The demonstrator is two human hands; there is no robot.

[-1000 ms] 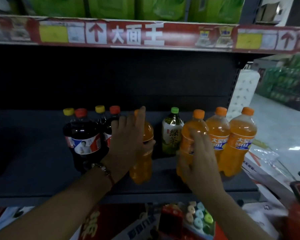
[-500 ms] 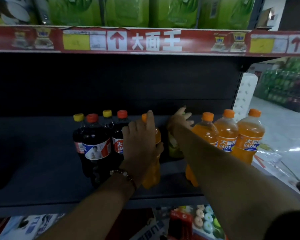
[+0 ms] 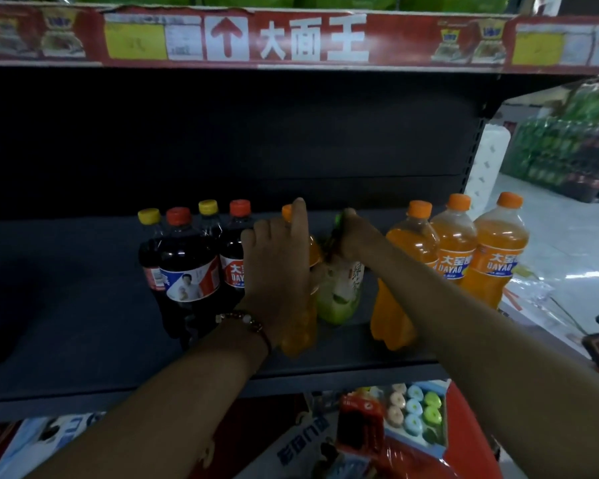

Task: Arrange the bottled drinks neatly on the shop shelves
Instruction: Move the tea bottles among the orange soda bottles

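Head view, nearest first: at six o'clock, below the shelf edge, lie snack packs and a tray of coloured sweets, no part of my job. Above them my two forearms reach in. My left hand is wrapped round the upper body of an orange soda bottle, fingers curled on it with the forefinger stretched up beside its cap, so that bottle sits right inside my grip. My right hand, just at three o'clock of the left, pinches the neck of the green tea bottle; that bottle leans, its green cap tipped toward the left hand, and it stands touching or nearly touching the orange one I hold.

By my judgement the work is partway through. At nine o'clock of my hands the four cola bottles stand packed two deep. At three o'clock three orange soda bottles form a row. What is left, I think, is these two strays: the tea sits between orange bottles and needs a place, and the orange one should join its row.

Farthest back is the dark rear panel, with the red price strip at twelve o'clock.
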